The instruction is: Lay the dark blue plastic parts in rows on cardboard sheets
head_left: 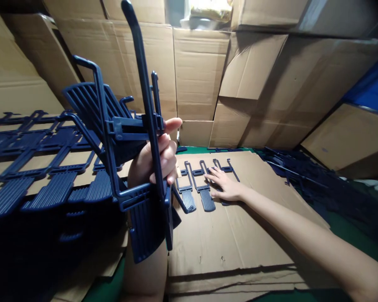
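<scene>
My left hand is raised close to the camera, with its fingers wrapped round several dark blue plastic frames. The frames have bent rods and slatted panels, and they stick out at different angles. Lower on the right, my right hand is spread, palm down, over a row of flat dark plastic frames on the cardboard sheet. Its fingertips rest on or just above one of them; the contact is partly hidden. Two slatted frames lie in plain view left of that hand.
On the left, many similar frames are laid out in overlapping rows. A dark heap of plastic parts lies at the right on a green surface. Stacked cardboard boxes form a wall behind. A blue object shows at the far right.
</scene>
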Demonstrator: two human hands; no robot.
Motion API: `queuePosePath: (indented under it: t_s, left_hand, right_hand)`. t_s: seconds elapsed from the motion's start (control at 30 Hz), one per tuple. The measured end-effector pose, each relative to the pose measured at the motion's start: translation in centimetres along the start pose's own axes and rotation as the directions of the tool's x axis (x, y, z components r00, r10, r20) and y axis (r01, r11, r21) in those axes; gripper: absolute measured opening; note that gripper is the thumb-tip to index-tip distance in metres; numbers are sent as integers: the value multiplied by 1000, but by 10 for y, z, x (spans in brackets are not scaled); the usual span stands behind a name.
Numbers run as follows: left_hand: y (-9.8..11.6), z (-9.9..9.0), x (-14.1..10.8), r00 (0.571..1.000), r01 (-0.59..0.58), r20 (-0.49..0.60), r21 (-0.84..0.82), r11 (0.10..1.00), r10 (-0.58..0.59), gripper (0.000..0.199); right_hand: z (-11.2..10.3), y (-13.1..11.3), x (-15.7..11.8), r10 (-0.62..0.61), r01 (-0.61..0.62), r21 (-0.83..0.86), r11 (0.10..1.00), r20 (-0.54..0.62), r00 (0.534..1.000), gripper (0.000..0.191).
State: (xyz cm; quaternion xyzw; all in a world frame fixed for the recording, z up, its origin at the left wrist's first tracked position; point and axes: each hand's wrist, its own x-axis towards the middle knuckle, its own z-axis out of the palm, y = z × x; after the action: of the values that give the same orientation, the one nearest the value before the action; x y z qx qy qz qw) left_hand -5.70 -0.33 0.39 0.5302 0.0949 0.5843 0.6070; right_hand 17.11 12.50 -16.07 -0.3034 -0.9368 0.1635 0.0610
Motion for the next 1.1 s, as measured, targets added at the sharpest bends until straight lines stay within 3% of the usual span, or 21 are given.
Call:
queuePosePath:
  t_s: [0.13, 0.27, 0.37, 0.7, 0.93, 1.1]
  left_hand:
    - [-3, 2, -2, 999, -25, -20, 63, 998, 26, 25]
    - [-4, 3, -3, 998, 3, -69, 151, 988, 8, 24]
    - [-5, 1, -2, 1000, 25, -15, 163, 986, -23, 25]
    - [-5, -6, 4, 997, 62, 43, 164, 985, -69, 26]
    - [-9, 10, 3, 991, 28, -137, 164, 986, -5, 26]
    - [-10, 9, 1, 995, 13, -103, 131, 991, 1, 24]
  right_hand:
    - [-4, -2, 3, -2, 2, -32, 999, 10, 1000, 79]
    - [-6, -12, 2, -85, 92, -127, 988, 62, 994, 74]
    - [-5, -21, 1, -119, 135, -126, 983, 127, 985, 73]
    - [1, -34, 1, -50, 64, -111, 992, 123, 991, 76]
    - [6, -40, 0, -5, 13, -102, 995, 80, 997, 76]
    - [-3, -46, 1, 54, -51, -67, 996, 48, 997, 80]
